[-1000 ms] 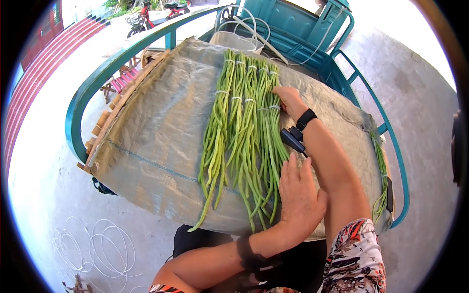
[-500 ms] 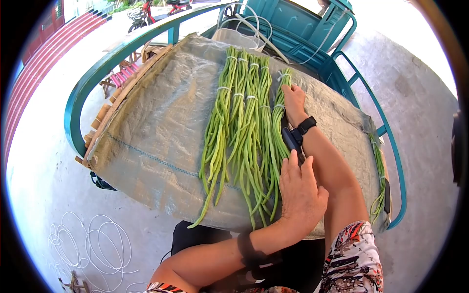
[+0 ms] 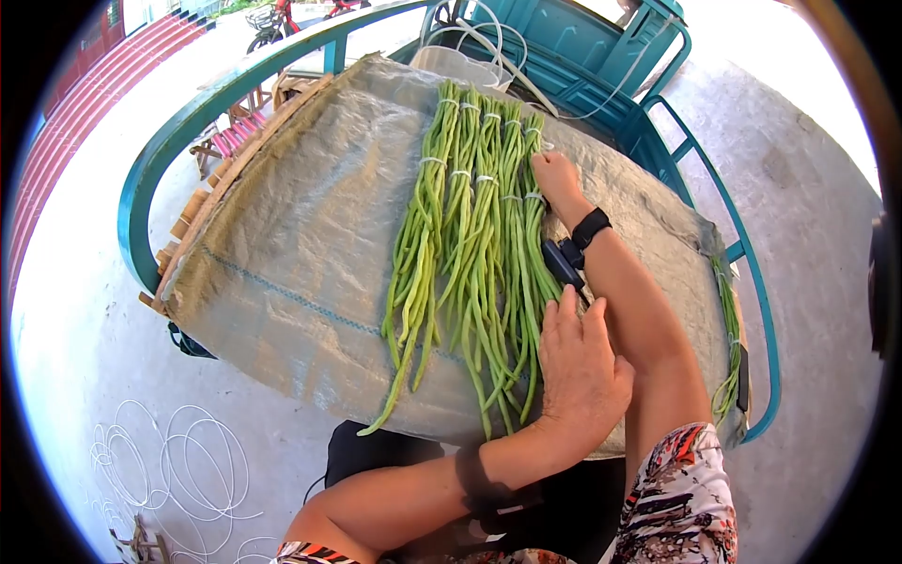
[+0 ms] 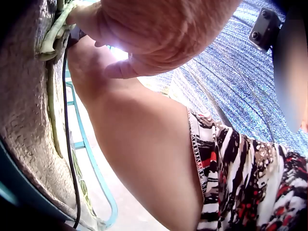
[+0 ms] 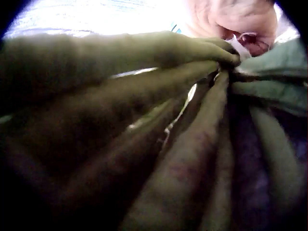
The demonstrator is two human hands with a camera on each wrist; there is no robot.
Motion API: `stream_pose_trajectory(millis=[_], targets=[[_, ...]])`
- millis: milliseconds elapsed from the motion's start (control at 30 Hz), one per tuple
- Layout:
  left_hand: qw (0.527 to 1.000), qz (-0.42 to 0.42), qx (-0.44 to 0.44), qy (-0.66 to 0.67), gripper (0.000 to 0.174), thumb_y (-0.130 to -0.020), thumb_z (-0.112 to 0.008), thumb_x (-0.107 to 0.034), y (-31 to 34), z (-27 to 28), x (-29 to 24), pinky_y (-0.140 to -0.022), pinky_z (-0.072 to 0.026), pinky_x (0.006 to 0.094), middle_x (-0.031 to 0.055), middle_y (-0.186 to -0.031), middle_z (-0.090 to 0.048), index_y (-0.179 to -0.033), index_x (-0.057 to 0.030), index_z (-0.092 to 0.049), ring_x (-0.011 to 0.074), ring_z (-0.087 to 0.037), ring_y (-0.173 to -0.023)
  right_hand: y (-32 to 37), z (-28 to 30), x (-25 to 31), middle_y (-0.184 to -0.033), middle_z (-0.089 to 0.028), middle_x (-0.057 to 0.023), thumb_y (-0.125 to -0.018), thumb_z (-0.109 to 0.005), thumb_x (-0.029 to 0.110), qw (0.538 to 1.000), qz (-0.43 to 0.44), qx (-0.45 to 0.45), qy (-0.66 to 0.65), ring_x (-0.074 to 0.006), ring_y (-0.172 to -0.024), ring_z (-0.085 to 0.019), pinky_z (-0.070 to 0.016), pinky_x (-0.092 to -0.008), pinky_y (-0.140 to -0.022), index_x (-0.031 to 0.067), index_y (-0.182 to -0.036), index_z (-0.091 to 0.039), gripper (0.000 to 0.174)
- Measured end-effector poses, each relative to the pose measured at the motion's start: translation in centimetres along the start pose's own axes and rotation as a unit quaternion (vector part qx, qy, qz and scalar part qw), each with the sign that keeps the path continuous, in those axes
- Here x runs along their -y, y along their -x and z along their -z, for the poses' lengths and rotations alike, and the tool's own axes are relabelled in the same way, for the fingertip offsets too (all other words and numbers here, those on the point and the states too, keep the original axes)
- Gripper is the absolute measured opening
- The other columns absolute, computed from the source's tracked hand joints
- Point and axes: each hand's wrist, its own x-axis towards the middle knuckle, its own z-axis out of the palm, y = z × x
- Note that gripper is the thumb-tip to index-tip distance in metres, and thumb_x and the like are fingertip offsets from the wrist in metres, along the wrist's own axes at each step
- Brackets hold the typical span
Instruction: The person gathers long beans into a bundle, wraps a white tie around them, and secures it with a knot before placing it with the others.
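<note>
Several bundles of long green beans [image 3: 484,235], tied with pale bands near their tops, lie side by side on a tan plastic sheet [image 3: 291,254]. My right hand [image 3: 558,180] grips the rightmost bundle [image 3: 532,211] by its upper part, fingers curled at its edge. In the right wrist view, the beans [image 5: 178,163] fan out close to the camera, with the hand [image 5: 231,19] beside a white tie [image 5: 240,46]. Palm down with fingers extended, my left hand [image 3: 584,376] lies beside the beans' lower ends, overlapping the right forearm in the head view.
Teal cart rails [image 3: 150,169] run along both sides of the sheet. Another strand of beans [image 3: 726,338] lies at the right edge. At the back stand a clear tub [image 3: 456,64] and a white hose [image 3: 512,70]. Coiled white wire [image 3: 202,461] lies on the ground at left.
The rightmost bundle was pulled rightward, apart from the others, half a second ago; now it lies against them again. My right hand moved with it. The left hand has stayed nearly still.
</note>
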Motion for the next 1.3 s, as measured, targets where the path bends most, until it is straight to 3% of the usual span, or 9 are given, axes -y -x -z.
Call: stream_pose_trajectory(millis=[300,433,533,600,700,800,967,1067,1300], targets=[[1.0,-0.011,0.004,-0.017,0.065,-0.077,-0.062,-0.012,0.2,0.0,0.0,-0.107,-0.0226,0.0546,0.0329,-0.138,-0.027,-0.134,0.0025,-0.034,0.0513,-0.025,-0.128,1.1,0.7,3.0,-0.11,-0.059,-0.0288,-0.092,-0.032,0.059,0.975,0.048,0.088,0.199,-0.0421,-0.108,-0.054,-0.0408,-0.0478,-0.091,-0.0044,-0.108,-0.06,0.071],[0.997,-0.032,0.024,-0.061,0.064,-0.077,-0.062,-0.016,-0.1,-0.1,0.7,-0.107,-0.0213,0.0555,0.0328,-0.136,-0.032,-0.131,0.0068,-0.036,0.0522,-0.026,-0.127,-1.7,-0.6,-1.7,-0.115,-0.061,-0.0054,-0.093,-0.033,0.062,0.993,-0.055,0.06,-0.087,-0.0291,-0.102,-0.055,-0.04,-0.0469,-0.086,0.0068,-0.112,-0.057,0.064],[0.987,-0.085,0.048,-0.13,0.067,-0.076,-0.063,-0.018,-0.1,0.6,0.8,-0.108,-0.0213,0.0545,0.0323,-0.134,-0.035,-0.13,0.0101,-0.037,0.0508,-0.027,-0.128,0.8,1.8,-0.6,-0.108,-0.061,-0.0029,-0.094,-0.038,0.058,0.979,-0.096,0.136,-0.115,-0.0241,-0.098,-0.057,-0.0423,-0.0438,-0.086,0.0086,-0.108,-0.059,0.055],[0.977,-0.101,0.07,-0.174,0.062,-0.074,-0.064,-0.018,0.0,0.7,0.7,-0.108,-0.0221,0.0533,0.0316,-0.13,-0.04,-0.125,0.0106,-0.043,0.05,-0.03,-0.127,3.1,2.9,0.8,-0.102,-0.061,-0.0083,-0.095,-0.046,0.04,0.977,0.071,0.17,0.106,-0.0233,-0.093,-0.057,-0.0449,-0.0394,-0.085,0.0039,-0.103,-0.057,0.038],[0.953,-0.119,0.123,-0.248,0.052,-0.072,-0.064,-0.018,0.1,0.2,1.1,-0.108,-0.0227,0.0519,0.0302,-0.122,-0.048,-0.114,0.0096,-0.052,0.0489,-0.035,-0.125,3.4,2.6,-1.3,-0.107,-0.055,-0.0209,-0.094,-0.046,0.021,0.831,0.372,0.145,0.388,-0.0347,-0.096,-0.054,-0.044,-0.0414,-0.086,-0.0039,-0.107,-0.054,0.029],[0.933,-0.153,0.135,-0.296,0.041,-0.072,-0.064,-0.018,0.3,-0.4,2.1,-0.107,-0.0235,0.0508,0.0287,-0.116,-0.052,-0.104,0.0071,-0.058,0.0471,-0.038,-0.124,6.2,1.5,-0.3,-0.112,-0.058,-0.0233,-0.092,-0.049,0.025,0.958,0.219,0.04,0.181,-0.0414,-0.101,-0.056,-0.0449,-0.0434,-0.089,-0.0014,-0.115,-0.058,0.036],[0.922,-0.179,0.113,-0.325,0.032,-0.071,-0.064,-0.017,0.2,-0.3,2.5,-0.106,-0.0249,0.0493,0.0251,-0.112,-0.056,-0.096,0.0024,-0.065,0.044,-0.04,-0.123,8.5,4.0,3.6,-0.101,-0.065,-0.0202,-0.09,-0.051,0.021,0.991,0.081,0.102,0.006,-0.0321,-0.105,-0.058,-0.0433,-0.0357,-0.091,-0.0028,-0.119,-0.057,0.039],[0.923,-0.152,0.14,-0.325,0.033,-0.071,-0.064,-0.018,0.2,-0.1,1.9,-0.106,-0.0245,0.0482,0.0216,-0.112,-0.057,-0.1,-0.0006,-0.066,0.0414,-0.04,-0.123,9.8,4.6,3.0,-0.094,-0.067,-0.0154,-0.087,-0.051,0.014,0.986,0.133,0.064,0.074,-0.031,-0.106,-0.058,-0.0448,-0.035,-0.089,-0.0013,-0.118,-0.059,0.035],[0.904,-0.198,0.114,-0.361,0.029,-0.071,-0.065,-0.018,0.5,-0.6,2.2,-0.1,-0.0314,0.0413,0.0174,-0.106,-0.062,-0.097,-0.0032,-0.067,0.0333,-0.047,-0.118,13.3,6.3,3.3,-0.13,-0.047,-0.0152,-0.087,-0.045,0.001,0.951,0.229,0.117,0.174,-0.0332,-0.11,-0.053,-0.0423,-0.0381,-0.095,0.0069,-0.131,-0.047,0.044]])
